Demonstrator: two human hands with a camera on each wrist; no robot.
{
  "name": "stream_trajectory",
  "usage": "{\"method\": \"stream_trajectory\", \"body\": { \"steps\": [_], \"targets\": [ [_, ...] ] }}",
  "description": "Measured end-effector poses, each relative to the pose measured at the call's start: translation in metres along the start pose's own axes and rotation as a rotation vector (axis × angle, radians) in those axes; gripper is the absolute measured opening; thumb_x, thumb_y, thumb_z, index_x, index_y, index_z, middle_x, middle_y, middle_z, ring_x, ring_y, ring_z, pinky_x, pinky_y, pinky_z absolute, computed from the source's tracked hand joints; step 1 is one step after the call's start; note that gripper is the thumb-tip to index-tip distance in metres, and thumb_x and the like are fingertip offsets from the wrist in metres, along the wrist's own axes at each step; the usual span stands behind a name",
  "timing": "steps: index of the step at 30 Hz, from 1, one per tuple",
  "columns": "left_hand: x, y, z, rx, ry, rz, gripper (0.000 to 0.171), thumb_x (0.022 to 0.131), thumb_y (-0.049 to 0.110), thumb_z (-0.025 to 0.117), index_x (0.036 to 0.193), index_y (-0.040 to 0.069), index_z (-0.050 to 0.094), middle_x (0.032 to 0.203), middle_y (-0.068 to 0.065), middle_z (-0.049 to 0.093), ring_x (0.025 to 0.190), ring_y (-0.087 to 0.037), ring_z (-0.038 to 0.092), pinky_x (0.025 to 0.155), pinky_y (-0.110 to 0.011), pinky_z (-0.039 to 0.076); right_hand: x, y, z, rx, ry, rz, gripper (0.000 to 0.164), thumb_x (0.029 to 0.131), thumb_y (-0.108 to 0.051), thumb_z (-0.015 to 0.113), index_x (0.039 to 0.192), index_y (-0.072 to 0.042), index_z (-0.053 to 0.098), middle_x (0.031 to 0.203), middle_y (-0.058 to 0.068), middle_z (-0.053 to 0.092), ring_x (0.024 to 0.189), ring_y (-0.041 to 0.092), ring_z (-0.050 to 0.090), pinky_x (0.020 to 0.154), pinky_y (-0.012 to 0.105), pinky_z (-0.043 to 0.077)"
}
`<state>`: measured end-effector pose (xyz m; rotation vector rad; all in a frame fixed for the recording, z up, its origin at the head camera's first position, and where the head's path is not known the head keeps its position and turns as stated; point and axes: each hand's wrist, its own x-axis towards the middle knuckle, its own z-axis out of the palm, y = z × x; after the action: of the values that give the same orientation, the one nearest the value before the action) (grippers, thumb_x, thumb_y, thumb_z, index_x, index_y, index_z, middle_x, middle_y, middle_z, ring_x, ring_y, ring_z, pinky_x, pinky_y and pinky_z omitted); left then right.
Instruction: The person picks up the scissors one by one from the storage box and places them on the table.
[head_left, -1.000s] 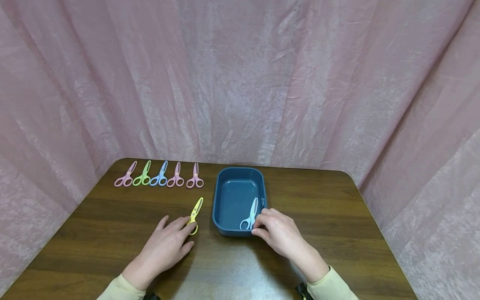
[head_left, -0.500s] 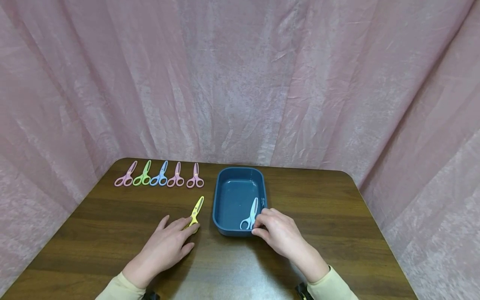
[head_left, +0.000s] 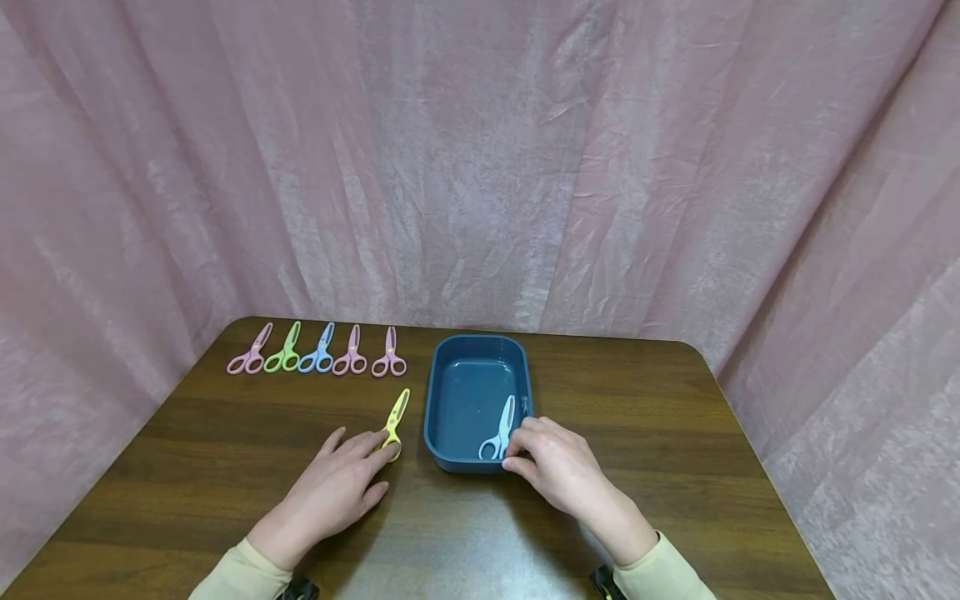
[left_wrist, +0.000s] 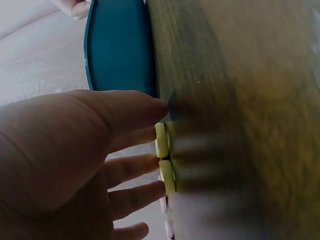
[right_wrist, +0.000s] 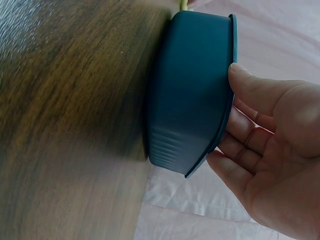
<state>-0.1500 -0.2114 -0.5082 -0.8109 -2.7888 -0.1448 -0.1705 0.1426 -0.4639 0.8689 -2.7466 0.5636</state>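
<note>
My left hand (head_left: 330,492) lies over the near end of a pair of yellow scissors (head_left: 397,408) on the table, fingers extended. In the left wrist view, its fingertips touch the two yellow handle loops (left_wrist: 162,140), and the thumb is apart from them. My right hand (head_left: 558,467) grips the near right corner of a dark blue plastic box (head_left: 442,454). In the right wrist view, the thumb (right_wrist: 242,75) is at the rim and the other fingers curl over it. Light blue scissors (head_left: 501,429) lie inside the box, close to the right fingertips, blades pointing away.
Along the far left of the wooden table (head_left: 660,400) lies a row of scissors: pink (head_left: 251,350), green (head_left: 283,350), blue (head_left: 317,350), then two more pink pairs (head_left: 349,352). A pink curtain (head_left: 480,167) hangs behind the table's far edge.
The yellow scissors have slid a little away and to the right under my left fingers, which moved slightly with them. My right hand and the box stay in place.
</note>
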Motion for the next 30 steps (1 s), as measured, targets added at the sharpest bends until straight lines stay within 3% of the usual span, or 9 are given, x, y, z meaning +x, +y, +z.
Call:
{"method": "stream_trajectory", "body": {
  "steps": [16, 30],
  "targets": [
    [0.017, -0.007, 0.010, 0.031, 0.036, 0.056, 0.052, 0.090, 0.028, 0.091, 0.136, 0.012, 0.074, 0.137, -0.015, 0.071, 0.128, -0.038, 0.067, 0.112, -0.073, 0.043, 0.000, 0.001, 0.000, 0.008, -0.004, 0.004, 0.017, 0.092, -0.025, 0.091, 0.087, -0.026, 0.075, 0.086, -0.019, 0.057, 0.087, 0.006, 0.059, 0.070, 0.030, 0.053],
    [0.035, -0.010, 0.010, 0.016, -0.012, 0.061, 0.053, 0.095, 0.023, 0.087, 0.143, 0.008, 0.072, 0.145, -0.019, 0.069, 0.134, -0.042, 0.064, 0.115, -0.071, 0.041, 0.000, 0.001, 0.001, 0.003, -0.005, 0.002, 0.018, 0.092, -0.025, 0.092, 0.087, -0.027, 0.074, 0.086, -0.019, 0.057, 0.087, 0.007, 0.058, 0.070, 0.030, 0.053]
  ]
}}
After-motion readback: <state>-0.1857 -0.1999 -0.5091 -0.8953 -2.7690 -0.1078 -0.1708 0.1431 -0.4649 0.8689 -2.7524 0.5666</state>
